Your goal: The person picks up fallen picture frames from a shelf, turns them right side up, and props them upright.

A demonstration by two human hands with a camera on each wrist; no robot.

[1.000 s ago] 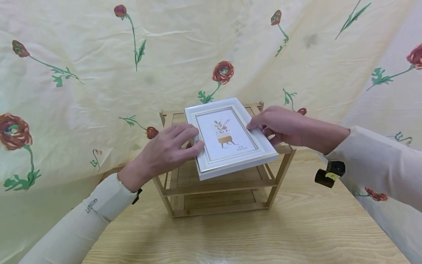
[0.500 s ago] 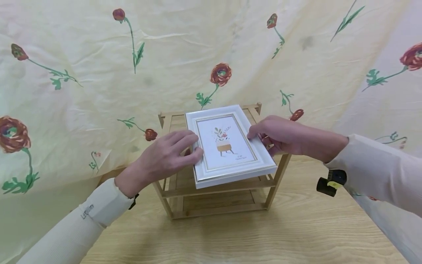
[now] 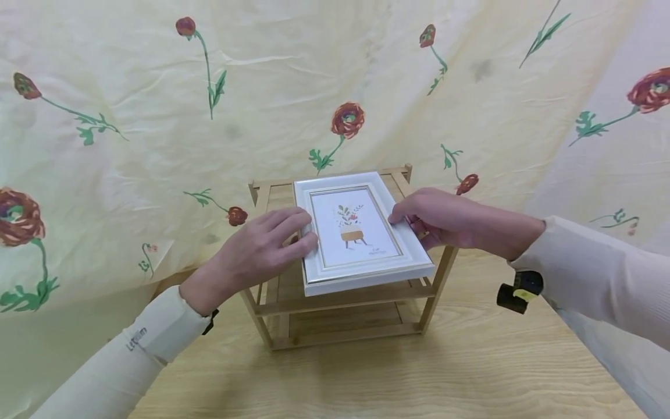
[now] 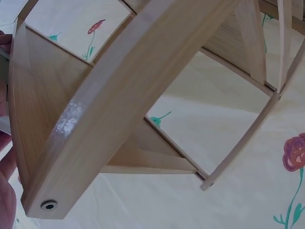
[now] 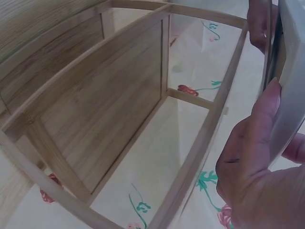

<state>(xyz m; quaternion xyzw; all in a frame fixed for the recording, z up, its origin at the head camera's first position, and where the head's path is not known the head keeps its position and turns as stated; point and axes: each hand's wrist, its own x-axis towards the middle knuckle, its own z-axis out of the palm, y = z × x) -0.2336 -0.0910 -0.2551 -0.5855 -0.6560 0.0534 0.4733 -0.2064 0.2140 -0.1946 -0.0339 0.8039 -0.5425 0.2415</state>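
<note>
Both hands hold a white picture frame (image 3: 361, 224) with thin gold trim and a print of a potted plant on legs. It lies face up over the top of a wooden shelf rack (image 3: 345, 301); whether they touch, I cannot tell. My left hand (image 3: 262, 244) grips the left edge, thumb on the front. On the opposite edge, my right hand (image 3: 439, 218) pinches, its thumb on the front border and fingers underneath. The right wrist view has the frame's side (image 5: 291, 71) between thumb and fingers. Only a sliver of left fingers (image 4: 5, 200) shows in the left wrist view.
Beneath the frame, the rack has slatless lower shelves and stands on a wood-grain table (image 3: 361, 384). A cream cloth (image 3: 282, 116) with red flowers hangs close behind it. A black wrist camera (image 3: 518, 291) sits below the right sleeve.
The frame has come down a little toward the rack's top, both hands moving with it. Their hold looks the same. The head view has shifted slightly.
</note>
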